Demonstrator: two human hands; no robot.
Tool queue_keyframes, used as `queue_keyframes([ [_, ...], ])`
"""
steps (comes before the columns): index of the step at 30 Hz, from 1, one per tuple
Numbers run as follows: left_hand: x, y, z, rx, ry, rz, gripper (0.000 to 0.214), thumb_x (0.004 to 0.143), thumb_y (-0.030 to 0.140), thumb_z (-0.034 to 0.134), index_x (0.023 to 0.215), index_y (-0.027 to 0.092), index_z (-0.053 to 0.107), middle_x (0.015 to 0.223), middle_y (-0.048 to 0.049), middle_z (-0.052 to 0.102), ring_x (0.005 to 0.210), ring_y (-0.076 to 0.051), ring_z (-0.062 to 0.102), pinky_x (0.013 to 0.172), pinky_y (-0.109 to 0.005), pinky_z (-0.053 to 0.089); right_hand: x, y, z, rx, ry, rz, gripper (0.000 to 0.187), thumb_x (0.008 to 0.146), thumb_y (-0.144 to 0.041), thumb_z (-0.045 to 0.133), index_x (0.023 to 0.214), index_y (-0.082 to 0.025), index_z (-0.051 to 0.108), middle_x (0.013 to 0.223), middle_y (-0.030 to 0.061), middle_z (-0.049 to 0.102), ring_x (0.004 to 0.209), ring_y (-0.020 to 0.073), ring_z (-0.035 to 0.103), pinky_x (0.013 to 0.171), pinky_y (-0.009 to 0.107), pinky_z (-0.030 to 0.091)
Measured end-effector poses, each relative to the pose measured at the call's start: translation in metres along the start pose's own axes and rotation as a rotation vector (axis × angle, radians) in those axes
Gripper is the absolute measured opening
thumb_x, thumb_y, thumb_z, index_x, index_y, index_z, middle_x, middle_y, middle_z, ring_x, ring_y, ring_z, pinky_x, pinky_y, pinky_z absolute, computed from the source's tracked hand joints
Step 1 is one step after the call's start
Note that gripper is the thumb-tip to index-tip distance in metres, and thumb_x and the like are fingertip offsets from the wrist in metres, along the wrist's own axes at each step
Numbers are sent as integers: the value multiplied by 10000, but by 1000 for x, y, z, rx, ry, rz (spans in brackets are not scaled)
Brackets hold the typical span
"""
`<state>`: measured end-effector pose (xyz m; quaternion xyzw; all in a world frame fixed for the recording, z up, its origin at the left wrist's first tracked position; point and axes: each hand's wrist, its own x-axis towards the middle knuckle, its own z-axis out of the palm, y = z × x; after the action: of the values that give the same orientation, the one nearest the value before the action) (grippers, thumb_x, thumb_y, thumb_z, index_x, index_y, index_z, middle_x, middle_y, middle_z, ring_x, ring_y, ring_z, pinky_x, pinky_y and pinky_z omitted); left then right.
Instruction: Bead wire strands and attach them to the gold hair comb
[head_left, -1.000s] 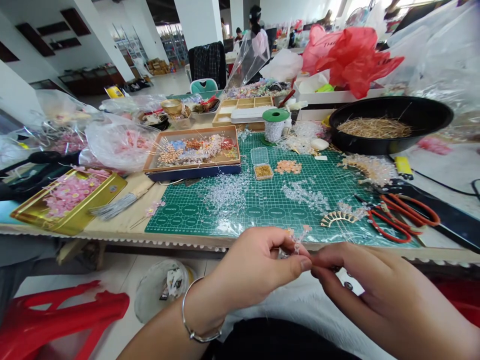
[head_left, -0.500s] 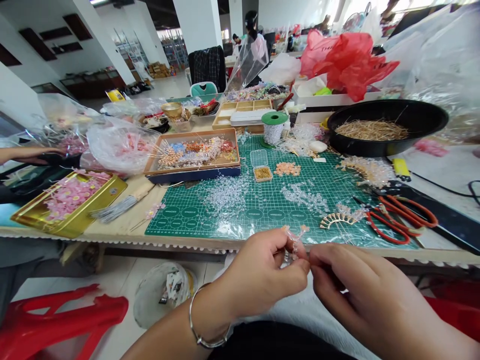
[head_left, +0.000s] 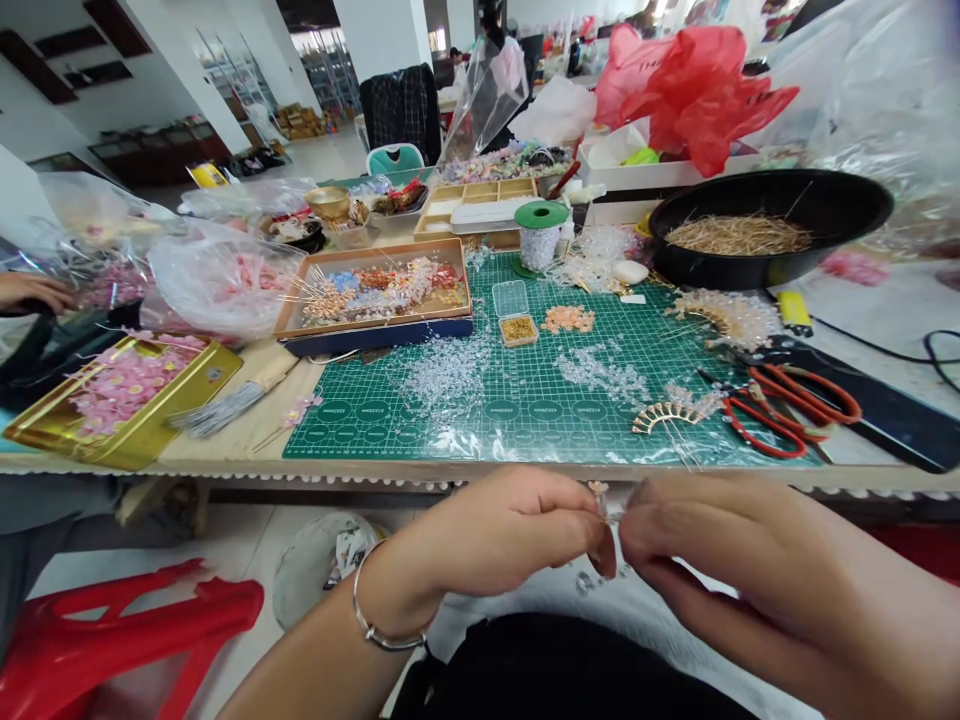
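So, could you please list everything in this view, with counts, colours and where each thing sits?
green cutting mat: one, green, centre of view
black pan of straw-coloured wires: one, black, right of the mat
red-handled cutters: two, red, right end of the mat
gold tin of pink flowers: one, gold, left of the mat
tray of beaded sprays: one, brown, behind the mat's left end
red plastic stool: one, red, floor, lower left
small beaded piece: one, clear, between the hands
silver bangle: one, silver, left wrist
left hand: one, pinching the piece
right hand: one, pinching the piece
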<state>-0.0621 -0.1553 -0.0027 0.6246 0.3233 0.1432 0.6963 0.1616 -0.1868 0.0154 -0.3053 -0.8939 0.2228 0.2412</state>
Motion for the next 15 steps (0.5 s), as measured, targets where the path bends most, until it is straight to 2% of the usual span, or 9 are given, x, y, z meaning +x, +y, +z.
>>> queue_keyframes([
  [3,3,0,5,13,-41,-22,208,873,199,480,750,162,643,776,7,616,757,-127,542,734,-248,428,4,8,4,-35,-100,-66,148,972,-116,475,1034,-209,572,861,30,656,720,175,620,617,284,455],
  [7,2,3,7,109,-60,-57,213,858,188,460,748,174,642,777,18,617,762,-130,557,736,-246,436,1,11,6,-77,-130,-58,126,963,-97,464,979,-207,524,841,13,611,690,170,560,579,300,390],
  [11,1,7,7,159,-59,-34,229,872,174,443,772,172,649,820,12,648,801,-133,581,760,-243,442,-2,8,8,-97,-95,-87,124,963,-93,459,915,-206,476,795,-6,575,660,148,521,561,285,370],
  [15,1,11,9,302,-46,-15,234,896,234,443,809,173,651,813,0,644,777,-145,572,695,-246,435,-5,7,13,-202,-58,-46,133,971,-104,438,896,-207,475,770,3,581,635,161,563,544,302,390],
])
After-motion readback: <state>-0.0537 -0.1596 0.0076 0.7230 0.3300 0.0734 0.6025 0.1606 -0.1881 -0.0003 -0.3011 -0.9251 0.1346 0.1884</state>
